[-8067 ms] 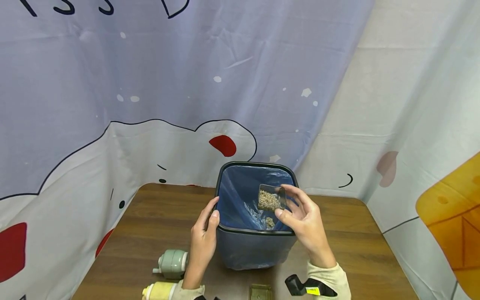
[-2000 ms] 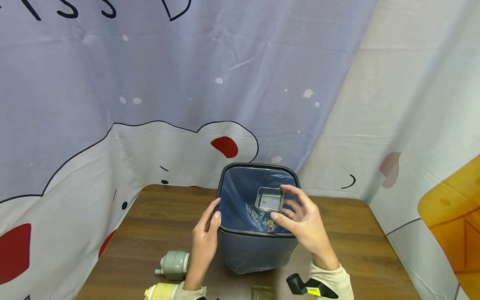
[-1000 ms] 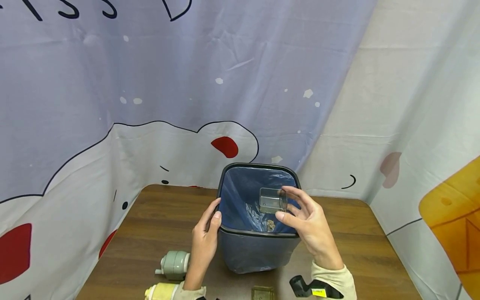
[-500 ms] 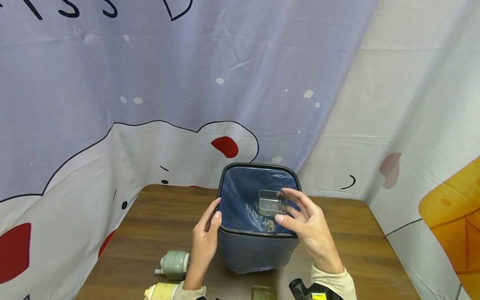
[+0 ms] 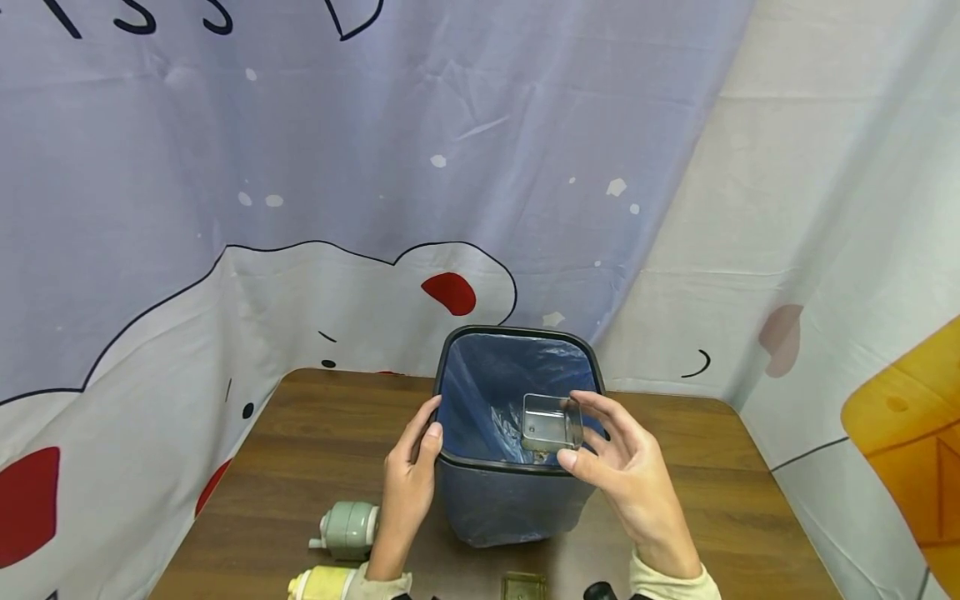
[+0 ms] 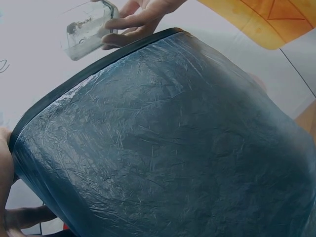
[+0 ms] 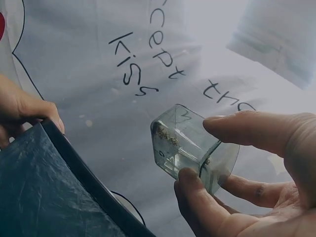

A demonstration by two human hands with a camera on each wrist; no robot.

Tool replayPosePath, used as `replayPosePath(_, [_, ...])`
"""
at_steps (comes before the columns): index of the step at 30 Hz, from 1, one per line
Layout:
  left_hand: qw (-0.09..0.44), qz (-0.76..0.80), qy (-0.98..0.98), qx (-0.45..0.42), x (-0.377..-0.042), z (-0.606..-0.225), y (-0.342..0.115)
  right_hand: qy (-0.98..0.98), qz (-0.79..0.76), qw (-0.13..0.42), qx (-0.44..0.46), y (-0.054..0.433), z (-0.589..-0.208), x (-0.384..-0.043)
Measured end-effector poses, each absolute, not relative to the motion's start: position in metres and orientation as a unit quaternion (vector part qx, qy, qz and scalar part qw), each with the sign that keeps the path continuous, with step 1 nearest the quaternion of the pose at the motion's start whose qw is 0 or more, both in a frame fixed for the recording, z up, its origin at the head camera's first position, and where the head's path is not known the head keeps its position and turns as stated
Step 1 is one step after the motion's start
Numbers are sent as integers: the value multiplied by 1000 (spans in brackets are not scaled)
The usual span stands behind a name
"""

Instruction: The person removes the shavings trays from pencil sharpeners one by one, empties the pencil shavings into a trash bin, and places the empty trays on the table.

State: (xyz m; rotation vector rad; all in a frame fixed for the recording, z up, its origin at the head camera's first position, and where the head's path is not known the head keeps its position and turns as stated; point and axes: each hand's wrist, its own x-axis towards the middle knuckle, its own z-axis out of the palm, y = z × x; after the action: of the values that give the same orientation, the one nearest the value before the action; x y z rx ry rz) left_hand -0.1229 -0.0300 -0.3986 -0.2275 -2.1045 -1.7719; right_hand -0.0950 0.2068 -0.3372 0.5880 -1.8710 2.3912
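Observation:
My right hand (image 5: 633, 467) pinches a small clear plastic box (image 5: 551, 422) between thumb and fingers, tilted over the near right part of a trash bin (image 5: 517, 504). In the right wrist view a few beige grains (image 7: 165, 136) cling inside the box, which is otherwise see-through. My left hand (image 5: 411, 483) grips the bin's left rim. A blue plastic bag lines the bin and folds over its outside, under a dark rim band. A little beige clump (image 5: 540, 457) shows at the bottom of the bag, mostly covered by the box.
Left of the bin, a green bottle-like container (image 5: 347, 529) and a yellow one (image 5: 324, 582) lie beside my left forearm. A small olive-green tray (image 5: 523, 586) sits at the near edge. Behind the wooden table (image 5: 322, 442) hangs a printed curtain (image 5: 420, 125).
Eight seconds ago the box held a pile of beige grains; they are gone from it except for traces. Lately my right hand has drawn the box slightly nearer and rightward. My left hand stays put.

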Motion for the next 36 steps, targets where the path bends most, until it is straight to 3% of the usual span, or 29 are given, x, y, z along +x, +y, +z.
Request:
replayPosePath(18, [189, -627, -752, -79, -123, -401, -30, -591, 772, 31, 232, 208, -346, -72])
replayPosePath(36, [189, -632, -748, -78, -124, -399, -29, -562, 785, 3, 260, 206, -357, -54])
